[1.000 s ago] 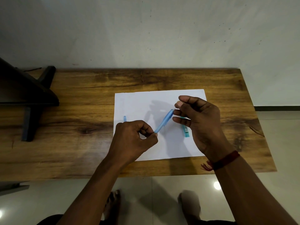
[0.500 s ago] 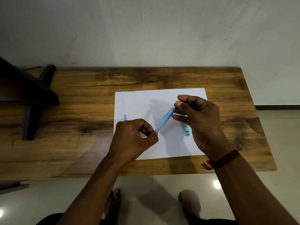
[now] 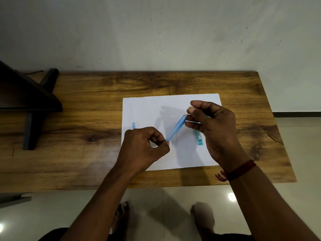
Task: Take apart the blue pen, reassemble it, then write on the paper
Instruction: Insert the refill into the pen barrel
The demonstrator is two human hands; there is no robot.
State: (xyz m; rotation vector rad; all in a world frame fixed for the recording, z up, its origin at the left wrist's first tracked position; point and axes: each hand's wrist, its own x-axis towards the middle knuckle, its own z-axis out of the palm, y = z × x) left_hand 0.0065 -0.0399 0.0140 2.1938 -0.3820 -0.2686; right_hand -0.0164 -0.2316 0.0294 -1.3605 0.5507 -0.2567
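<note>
A light blue pen barrel (image 3: 176, 127) slants over the white paper (image 3: 149, 110). My left hand (image 3: 143, 148) pinches its lower end. My right hand (image 3: 212, 126) pinches a thin blue refill (image 3: 194, 121) at the barrel's upper end, fingers curled. A teal pen part (image 3: 199, 138) lies on the paper just under my right hand. A small blue piece (image 3: 133, 125) lies near the paper's left edge, partly hidden by my left hand.
The paper lies on a wooden table (image 3: 78, 136) set against a pale wall. A dark stand (image 3: 29, 101) occupies the table's left end. Past the front edge are a tiled floor and my feet (image 3: 121, 218).
Both hands keep their hold on the pen and barely shift. The view has drifted slightly.
</note>
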